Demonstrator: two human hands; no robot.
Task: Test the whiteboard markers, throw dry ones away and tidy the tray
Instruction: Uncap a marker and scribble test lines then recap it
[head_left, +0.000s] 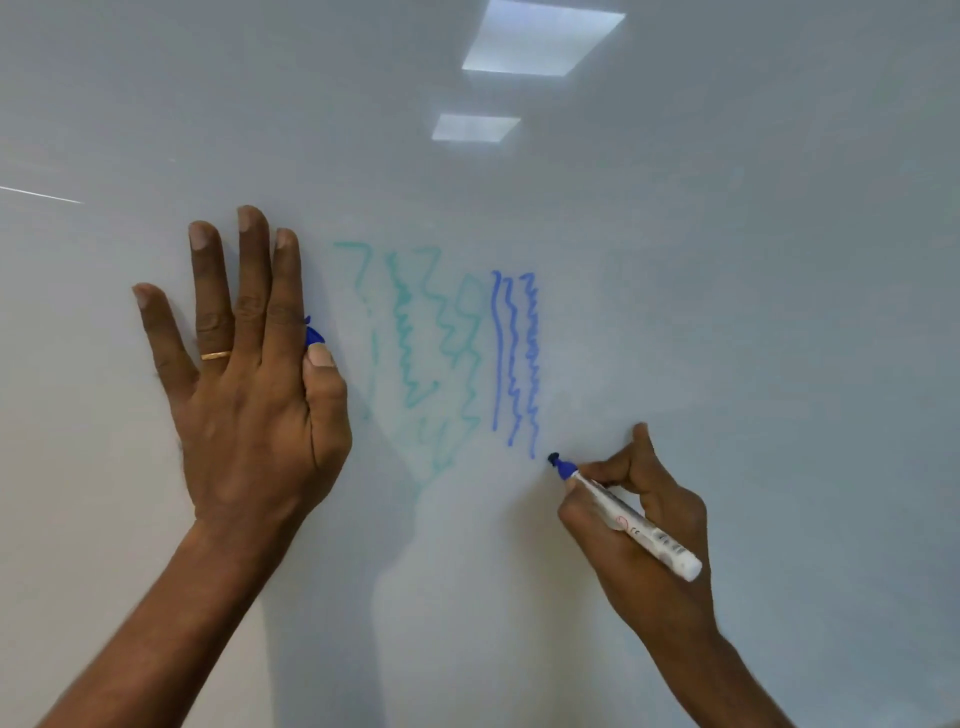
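Right hand (618, 561) tight around blue marker (631, 522) (tip near blue squiggles (531, 364)); left hand (254, 405) flat, cap (314, 336) under thumb.

Your whiteboard (727, 260) was smooth and glossy, showing bright reflections. Your marker (634, 525) had a white, smooth plastic barrel with a blue plastic collar; the cap (314, 336) was blue plastic. Your ring (216, 356) was polished yellow metal.
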